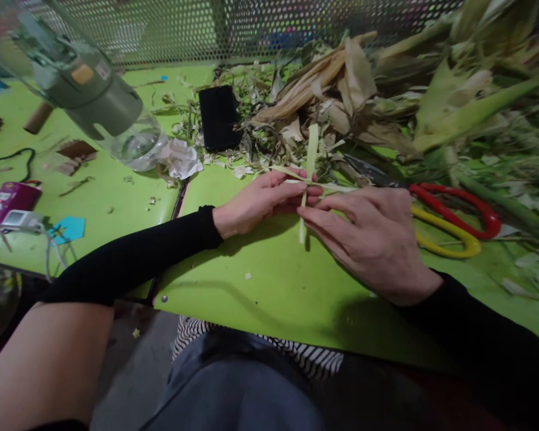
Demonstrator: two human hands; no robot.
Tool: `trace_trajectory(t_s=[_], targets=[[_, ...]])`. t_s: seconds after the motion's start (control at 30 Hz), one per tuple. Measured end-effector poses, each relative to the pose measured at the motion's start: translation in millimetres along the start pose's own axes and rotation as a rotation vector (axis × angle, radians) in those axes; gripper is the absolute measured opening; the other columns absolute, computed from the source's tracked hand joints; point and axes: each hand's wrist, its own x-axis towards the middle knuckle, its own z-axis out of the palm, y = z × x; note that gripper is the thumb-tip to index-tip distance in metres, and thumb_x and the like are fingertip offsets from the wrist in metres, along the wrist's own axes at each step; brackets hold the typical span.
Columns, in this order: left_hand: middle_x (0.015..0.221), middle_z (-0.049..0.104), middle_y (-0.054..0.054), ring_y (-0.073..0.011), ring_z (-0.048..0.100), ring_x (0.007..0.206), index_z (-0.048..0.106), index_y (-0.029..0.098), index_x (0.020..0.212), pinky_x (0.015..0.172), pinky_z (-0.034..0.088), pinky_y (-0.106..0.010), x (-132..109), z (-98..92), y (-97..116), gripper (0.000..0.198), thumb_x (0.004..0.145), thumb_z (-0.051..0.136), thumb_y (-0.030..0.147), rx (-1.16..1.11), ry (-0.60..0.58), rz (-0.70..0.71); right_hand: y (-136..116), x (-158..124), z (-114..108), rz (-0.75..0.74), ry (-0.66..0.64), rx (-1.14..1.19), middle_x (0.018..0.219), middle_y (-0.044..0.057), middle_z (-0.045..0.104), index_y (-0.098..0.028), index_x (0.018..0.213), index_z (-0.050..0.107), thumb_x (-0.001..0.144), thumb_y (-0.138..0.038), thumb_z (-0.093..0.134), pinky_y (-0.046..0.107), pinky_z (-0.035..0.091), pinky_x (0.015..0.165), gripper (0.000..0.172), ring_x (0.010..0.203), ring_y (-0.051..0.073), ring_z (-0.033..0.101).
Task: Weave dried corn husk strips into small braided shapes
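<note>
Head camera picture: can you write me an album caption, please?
Left hand holding crossed pale strips, right hand close against them, over a green table with scissors.

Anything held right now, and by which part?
Yes: crossed pale-green strips. The left hand pinches them near the crossing; the right hand has fingertips by the lower end, grip unclear.
</note>
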Motion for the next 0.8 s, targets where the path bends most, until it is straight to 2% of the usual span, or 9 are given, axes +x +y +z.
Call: trace_trajectory(t_s=[0.2,0.27,0.33,0.4,0.47,0.5,0.63,0.7,0.8], targets=[[0.093,0.077,-0.005,-0.0112,0.072,0.085,0.059,0.015,0.101,0.091,0.056,-0.029,1,0.6,-5,0.020,0.089,0.074,0.019,-0.022,-0.055,-0.002,-3,3,0,-0.113,0.005,-0.108,0.102,0.003,0.080,-0.027,0.112,0.071,0.097,-0.015,0.067,0.039,0.045,0.077,0.020,0.093,0.023,0.068],[0.087,0.075,-0.003,-0.0102,0.071,0.083,0.058,0.015,0.099,0.089,0.055,-0.027,1,1.6,-6,0.018,0.090,0.073,0.019,-0.021,-0.076,-0.005,-4,4,-1,-0.149,0.018,-0.059,0.101,0.002,0.080,-0.027,0.109,0.071,0.096,-0.013,0.067,0.038,0.046,0.076,0.020,0.091,0.022,0.068],[0.079,0.073,0.000,-0.0079,0.068,0.074,0.058,0.015,0.097,0.084,0.055,-0.025,0,3.1,-6,0.017,0.091,0.073,0.019,0.014,-0.086,0.002,-4,4,-1,-0.115,0.045,0.046,0.103,0.002,0.079,-0.027,0.108,0.070,0.095,-0.012,0.067,0.038,0.049,0.078,0.020,0.093,0.021,0.069],[0.075,0.070,0.003,-0.0062,0.065,0.068,0.058,0.014,0.097,0.080,0.054,-0.023,-1,4.6,-5,0.016,0.091,0.073,0.018,0.057,-0.100,0.007,-4,5,0,0.007,0.087,0.133,0.105,0.004,0.078,-0.026,0.106,0.068,0.096,-0.016,0.068,0.040,0.051,0.084,0.015,0.097,0.023,0.070],[0.075,0.069,0.003,-0.0065,0.065,0.070,0.059,0.014,0.099,0.080,0.054,-0.024,-2,5.7,-4,0.014,0.092,0.071,0.017,0.085,-0.125,0.009,-3,7,1,0.186,0.111,0.214,0.103,0.006,0.076,-0.025,0.102,0.066,0.098,-0.023,0.066,0.041,0.053,0.084,0.005,0.096,0.024,0.070],[0.077,0.070,0.002,-0.0073,0.067,0.074,0.060,0.013,0.099,0.082,0.054,-0.025,-2,5.9,-4,0.012,0.093,0.070,0.017,0.090,-0.133,0.014,-3,8,1,0.286,0.107,0.266,0.099,0.006,0.075,-0.024,0.100,0.065,0.099,-0.026,0.065,0.039,0.054,0.080,0.002,0.092,0.023,0.070],[0.087,0.073,-0.002,-0.0105,0.071,0.083,0.058,0.014,0.101,0.086,0.054,-0.028,-4,4.8,-6,0.018,0.092,0.072,0.022,0.112,-0.136,0.060,-5,11,1,0.637,0.022,0.509,0.081,0.002,0.070,-0.024,0.094,0.062,0.100,-0.034,0.062,0.029,0.048,0.054,0.012,0.065,0.017,0.066],[0.086,0.074,-0.002,-0.0105,0.070,0.081,0.057,0.015,0.102,0.083,0.054,-0.027,-4,4.0,-7,0.025,0.090,0.075,0.027,0.137,-0.138,0.070,-6,11,2,0.701,-0.005,0.554,0.079,0.002,0.070,-0.024,0.094,0.062,0.099,-0.037,0.062,0.029,0.047,0.052,0.014,0.064,0.017,0.066],[0.079,0.071,0.000,-0.0097,0.068,0.076,0.056,0.015,0.101,0.079,0.052,-0.026,-5,3.7,-9,0.030,0.087,0.079,0.029,0.172,-0.136,0.073,-6,10,4,0.718,-0.026,0.576,0.082,0.003,0.072,-0.024,0.095,0.063,0.099,-0.042,0.063,0.031,0.048,0.054,0.018,0.066,0.019,0.067]])
